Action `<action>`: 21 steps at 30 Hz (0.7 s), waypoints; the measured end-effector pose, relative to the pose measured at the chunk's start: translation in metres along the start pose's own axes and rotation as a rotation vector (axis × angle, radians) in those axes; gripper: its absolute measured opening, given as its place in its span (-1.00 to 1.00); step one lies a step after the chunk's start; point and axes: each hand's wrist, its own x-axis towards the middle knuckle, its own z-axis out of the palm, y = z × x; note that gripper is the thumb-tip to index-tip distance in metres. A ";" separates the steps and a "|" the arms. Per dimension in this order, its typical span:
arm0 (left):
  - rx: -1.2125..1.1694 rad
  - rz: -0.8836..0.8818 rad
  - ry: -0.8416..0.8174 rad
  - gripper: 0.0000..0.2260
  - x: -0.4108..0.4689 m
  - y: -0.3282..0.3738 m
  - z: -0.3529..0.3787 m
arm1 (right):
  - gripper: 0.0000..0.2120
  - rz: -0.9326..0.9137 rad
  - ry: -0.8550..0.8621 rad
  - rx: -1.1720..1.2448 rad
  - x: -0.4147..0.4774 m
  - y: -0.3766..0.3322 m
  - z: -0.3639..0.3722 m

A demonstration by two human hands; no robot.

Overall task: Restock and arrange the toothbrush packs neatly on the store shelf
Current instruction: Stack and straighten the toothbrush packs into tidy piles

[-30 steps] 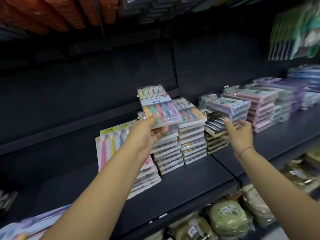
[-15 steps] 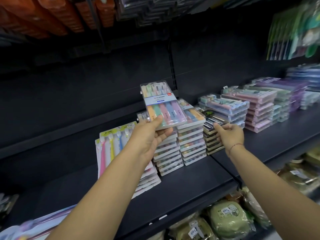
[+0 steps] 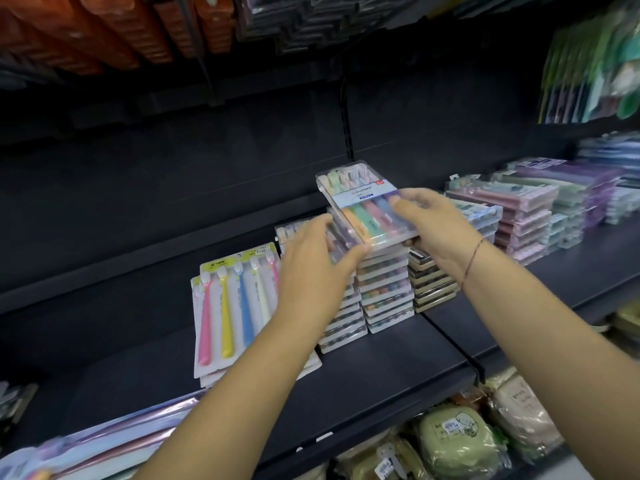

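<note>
A clear toothbrush pack (image 3: 360, 206) with pastel brushes is tilted above two stacks of like packs (image 3: 384, 289) on the dark shelf (image 3: 363, 368). My right hand (image 3: 436, 226) grips the pack's near right end, thumb on top. My left hand (image 3: 318, 268) touches its near left corner, fingers curled over the left stack, which it partly hides. Left of the stacks lies a pile of flat cards with pink, yellow and blue brushes (image 3: 235, 306).
Dark packs (image 3: 433, 285) are stacked just right of the hands, with pink, green and purple stacks (image 3: 530, 220) farther right. Long packs (image 3: 104, 441) lie at the near left edge. Green and beige bagged goods (image 3: 460, 441) fill the shelf below. Orange boxes (image 3: 114, 29) hang overhead.
My right hand left the dark stack and moved left to grip the raised pack. My left hand shifted from holding the pack's underside to its near left corner.
</note>
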 end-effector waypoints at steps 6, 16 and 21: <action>0.333 0.044 -0.195 -0.42 0.000 -0.050 0.005 | -0.84 0.031 0.145 -0.317 0.030 0.006 0.008; 0.193 -0.004 -0.156 -0.44 0.006 -0.047 0.015 | -0.83 0.150 0.103 -0.189 0.044 0.030 0.017; 0.211 0.021 -0.158 -0.39 -0.013 -0.057 -0.017 | -0.64 0.063 0.211 -0.342 0.032 0.029 0.021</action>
